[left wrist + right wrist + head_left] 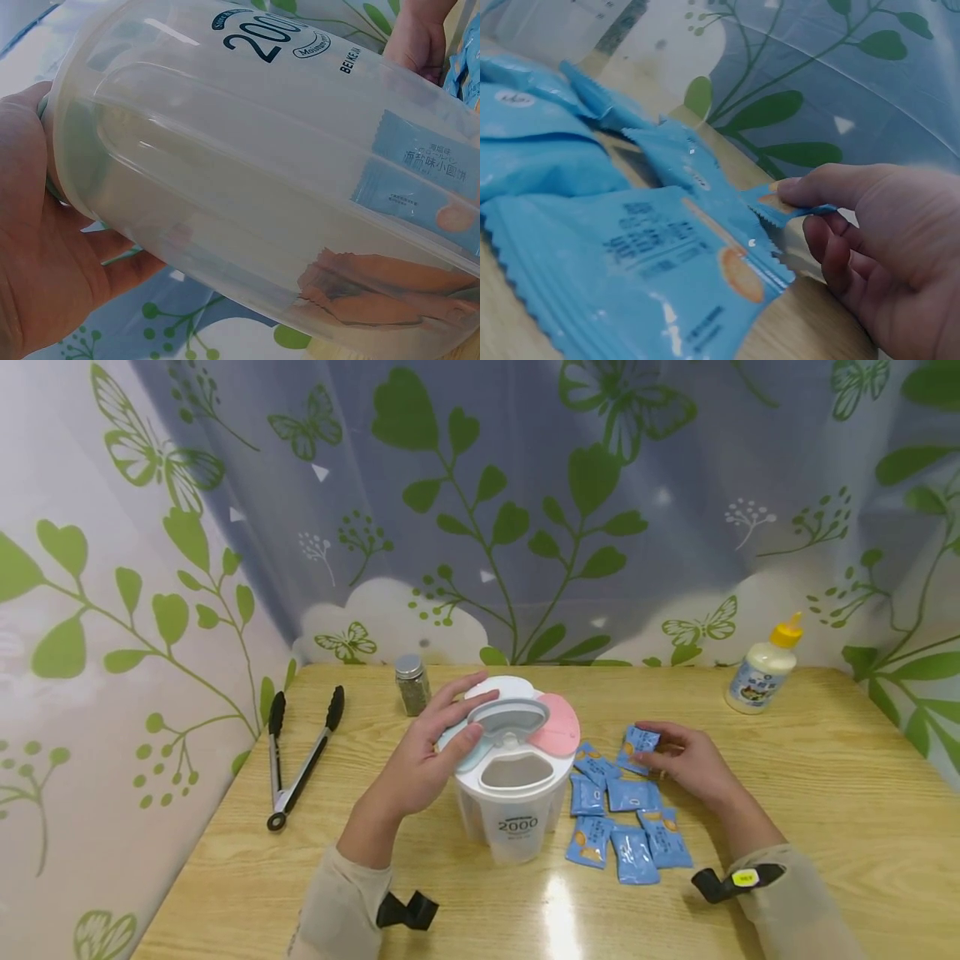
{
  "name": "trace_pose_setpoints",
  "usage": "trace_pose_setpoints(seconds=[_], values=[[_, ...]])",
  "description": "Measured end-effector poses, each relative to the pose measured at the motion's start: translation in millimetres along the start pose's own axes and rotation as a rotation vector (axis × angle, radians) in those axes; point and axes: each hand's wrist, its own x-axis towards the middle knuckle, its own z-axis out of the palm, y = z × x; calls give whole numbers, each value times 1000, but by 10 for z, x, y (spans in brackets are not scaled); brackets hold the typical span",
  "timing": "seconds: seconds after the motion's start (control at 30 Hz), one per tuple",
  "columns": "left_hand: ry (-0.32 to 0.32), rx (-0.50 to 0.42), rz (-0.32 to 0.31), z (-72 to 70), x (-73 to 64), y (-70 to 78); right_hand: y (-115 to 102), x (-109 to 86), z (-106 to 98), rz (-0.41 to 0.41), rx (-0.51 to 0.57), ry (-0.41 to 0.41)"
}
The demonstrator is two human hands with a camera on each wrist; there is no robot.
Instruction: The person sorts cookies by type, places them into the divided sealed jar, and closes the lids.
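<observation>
A clear plastic storage canister point(517, 822) marked 2000 stands in the middle of the table. Its round lid carries white, pink point(557, 727) and pale blue flaps; the front flap point(510, 718) is raised over an opening point(517, 772). My left hand point(420, 760) holds the lid from the left, thumb over the pale blue part. Through the wall in the left wrist view show a blue packet point(420, 176) and brown-orange packets point(375, 289). My right hand point(693, 764) pinches a blue biscuit packet point(639, 745) between thumb and fingers. Several more blue packets point(633, 852) lie between that hand and the canister.
Black-tipped tongs point(303, 768) lie spread at the left. Behind the canister stands a small spice jar point(412, 685) with a grey lid. A yellow-capped bottle point(761, 672) is at the back right. A patterned curtain point(517, 527) hangs behind the table.
</observation>
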Motion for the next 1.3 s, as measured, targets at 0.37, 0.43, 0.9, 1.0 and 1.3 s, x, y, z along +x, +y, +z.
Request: trace_pose_setpoints(seconds=[0.37, 0.43, 0.9, 1.0, 1.3], values=[[7, 14, 1, 8, 4, 3, -80, 0, -82, 55, 118, 1], [7, 13, -1, 8, 6, 7, -102, -6, -95, 49, 119, -1], [6, 20, -17, 7, 5, 9, -430, -99, -126, -59, 212, -14], [7, 18, -25, 3, 3, 15, -515, -126, -125, -83, 239, -23], [4, 21, -14, -2, -5, -8, -734, -198, -147, -154, 341, -36]])
